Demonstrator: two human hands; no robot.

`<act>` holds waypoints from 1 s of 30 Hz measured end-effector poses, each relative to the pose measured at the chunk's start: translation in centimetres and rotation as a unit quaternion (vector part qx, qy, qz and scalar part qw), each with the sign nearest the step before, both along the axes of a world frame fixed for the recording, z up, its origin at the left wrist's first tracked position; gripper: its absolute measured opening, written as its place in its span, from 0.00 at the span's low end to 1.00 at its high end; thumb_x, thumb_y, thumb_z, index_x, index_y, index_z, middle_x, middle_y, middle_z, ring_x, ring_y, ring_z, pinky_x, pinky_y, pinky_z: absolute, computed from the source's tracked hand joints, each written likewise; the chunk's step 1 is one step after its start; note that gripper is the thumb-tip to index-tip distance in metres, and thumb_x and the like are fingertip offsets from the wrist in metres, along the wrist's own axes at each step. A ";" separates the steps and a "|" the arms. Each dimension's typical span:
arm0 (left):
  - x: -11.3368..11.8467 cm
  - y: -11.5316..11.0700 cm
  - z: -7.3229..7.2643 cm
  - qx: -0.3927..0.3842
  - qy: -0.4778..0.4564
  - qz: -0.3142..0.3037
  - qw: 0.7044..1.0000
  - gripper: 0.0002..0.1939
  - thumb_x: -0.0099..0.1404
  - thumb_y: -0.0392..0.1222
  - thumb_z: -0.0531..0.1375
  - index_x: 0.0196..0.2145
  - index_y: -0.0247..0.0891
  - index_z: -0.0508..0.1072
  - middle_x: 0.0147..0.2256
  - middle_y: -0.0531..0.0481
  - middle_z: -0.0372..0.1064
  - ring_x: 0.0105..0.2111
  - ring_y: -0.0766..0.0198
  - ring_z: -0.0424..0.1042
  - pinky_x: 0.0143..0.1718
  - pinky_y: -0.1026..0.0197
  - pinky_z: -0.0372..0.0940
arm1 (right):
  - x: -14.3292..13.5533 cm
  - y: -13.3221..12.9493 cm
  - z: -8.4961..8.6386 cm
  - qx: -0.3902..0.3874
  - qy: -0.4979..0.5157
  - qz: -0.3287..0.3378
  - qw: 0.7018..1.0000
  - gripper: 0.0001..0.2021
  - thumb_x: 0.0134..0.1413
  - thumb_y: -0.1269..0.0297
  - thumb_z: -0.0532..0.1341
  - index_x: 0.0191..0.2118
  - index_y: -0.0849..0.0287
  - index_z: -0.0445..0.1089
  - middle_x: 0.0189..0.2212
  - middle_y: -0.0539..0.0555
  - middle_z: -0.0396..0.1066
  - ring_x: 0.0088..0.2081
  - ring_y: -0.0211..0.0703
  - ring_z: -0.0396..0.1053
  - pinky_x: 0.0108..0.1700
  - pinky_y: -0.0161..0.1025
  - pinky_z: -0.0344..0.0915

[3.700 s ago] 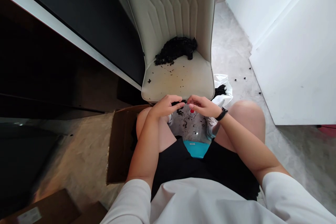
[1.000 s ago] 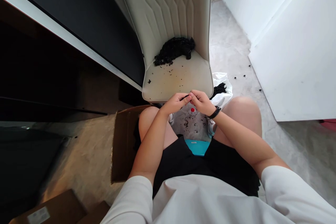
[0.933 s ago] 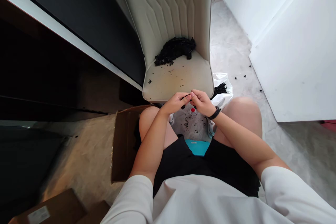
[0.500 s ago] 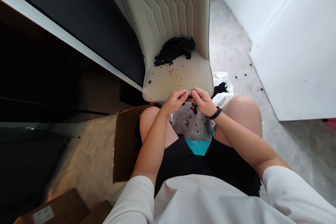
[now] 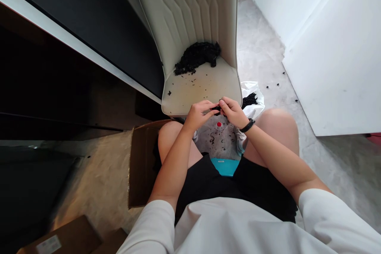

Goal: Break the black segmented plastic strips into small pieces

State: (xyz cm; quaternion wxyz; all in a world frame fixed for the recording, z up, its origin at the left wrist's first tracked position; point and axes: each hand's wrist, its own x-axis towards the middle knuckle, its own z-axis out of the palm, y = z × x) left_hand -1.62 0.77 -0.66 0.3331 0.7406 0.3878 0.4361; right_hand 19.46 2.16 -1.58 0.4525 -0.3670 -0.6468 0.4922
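Note:
In front of the chair seat, both hands meet over a small dark piece (image 5: 217,108), rubbery-looking and mostly covered by fingers. My left hand (image 5: 199,116) has its thumb and fingers closed around the piece's left side, fingers fairly straight. My right hand (image 5: 233,112), with a black band on the wrist, pinches it from the other side. Beyond them, a heap of black pieces (image 5: 198,57) lies against the chair's backrest, with black scraps scattered on the cream chair seat (image 5: 220,83). Below the hands is a small red round thing (image 5: 219,124).
Right of the chair, a white plastic bag (image 5: 258,97) holds black pieces. Under my hands, a clear plastic sheet (image 5: 205,137) carries dark scraps. I sit on something blue (image 5: 225,166). An open cardboard box (image 5: 143,166) stands by my left leg; a white panel (image 5: 327,87) is at right.
My right hand has shifted slightly up and right, and my left fingers have straightened. A dangling black piece below the hands is gone from there, and the red round thing now shows fully.

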 end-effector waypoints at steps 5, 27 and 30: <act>0.1 0.4 -0.2 0.052 -0.037 0.064 0.996 0.14 0.66 0.52 0.78 0.47 0.49 0.91 0.43 0.46 0.79 0.45 0.60 0.79 0.49 0.56 0.74 | -0.9 -0.1 -0.1 -0.086 0.081 0.006 0.993 0.34 0.62 0.25 0.67 0.29 0.54 0.63 0.32 0.50 0.60 0.31 0.40 0.56 0.30 0.40 0.56; 2.0 0.4 -1.1 -0.039 -0.161 0.118 0.979 0.15 0.66 0.58 0.78 0.40 0.45 0.90 0.40 0.48 0.76 0.43 0.61 0.76 0.45 0.57 0.71 | -2.9 -0.5 -0.5 -0.193 0.186 0.033 0.963 0.35 0.58 0.23 0.69 0.32 0.56 0.70 0.24 0.47 0.65 0.26 0.36 0.59 0.29 0.38 0.57; 3.7 -0.1 -1.6 -0.082 -0.244 0.143 0.956 0.20 0.63 0.63 0.78 0.39 0.43 0.89 0.38 0.49 0.72 0.41 0.64 0.73 0.42 0.59 0.71 | -3.4 -0.3 -0.6 -0.192 0.206 0.018 0.959 0.34 0.56 0.24 0.71 0.33 0.56 0.71 0.24 0.46 0.65 0.26 0.37 0.60 0.30 0.38 0.60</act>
